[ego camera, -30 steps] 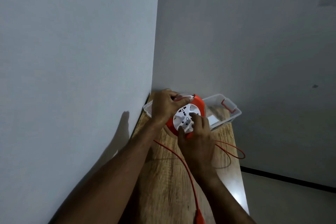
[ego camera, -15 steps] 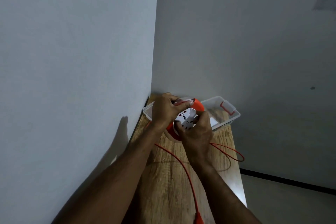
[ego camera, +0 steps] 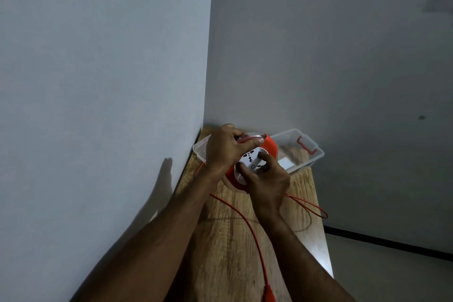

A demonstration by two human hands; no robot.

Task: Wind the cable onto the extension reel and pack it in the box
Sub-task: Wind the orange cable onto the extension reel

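The left hand is curling its fingers around the top rim of the orange reel, holding it up above the wooden table. The right hand is gripping the reel's white socket face (thumb and fingers bent onto it). Just behind the reel, the clear box is sitting open against the wall. The loose orange cable is trailing from the reel toward the table's near edge, looping past its right side.
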